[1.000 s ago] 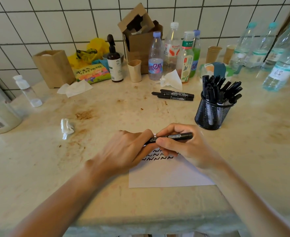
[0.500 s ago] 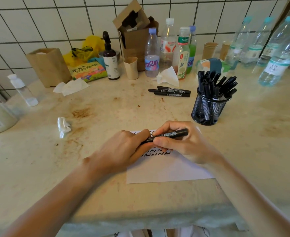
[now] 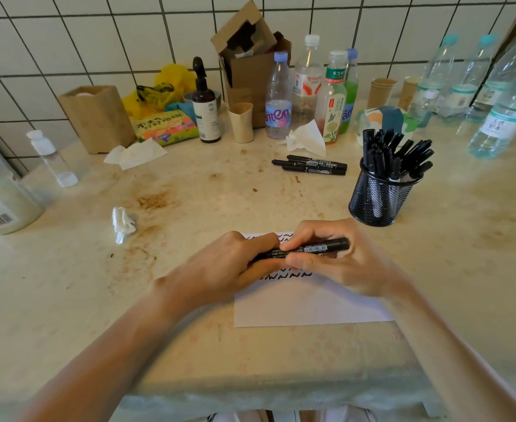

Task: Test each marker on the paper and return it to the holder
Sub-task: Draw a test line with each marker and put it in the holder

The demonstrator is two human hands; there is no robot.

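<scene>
- Head view: both hands are meeting over the paper [image 3: 308, 309]. The left hand [image 3: 229, 266] is curling its fingers round one end of a black marker [image 3: 308, 249], and the right hand [image 3: 339, 260] is pinching the barrel with thumb and fingers, so the two are together, clamped on the same pen.
- The marker is lying almost level above the squiggles on the sheet, not touching it as far as I can tell.
- Compared with a second ago, little is changing: the grip is the same in all three frames and the hands are sitting slightly farther up the sheet. The left end is hidden in the fist, so I cannot tell whether a cap is coming off or going on.
- Rows of wavy lines are already showing on the paper, so testing is well under way.
- The holder [image 3: 378, 196], a mesh cup full of black pens, is standing near the right hand, just beyond the sheet.
- Three loose pens [image 3: 311, 166] are lying farther back on the table [image 3: 68, 284]; I judge they are waiting to be tested or sorted.
</scene>
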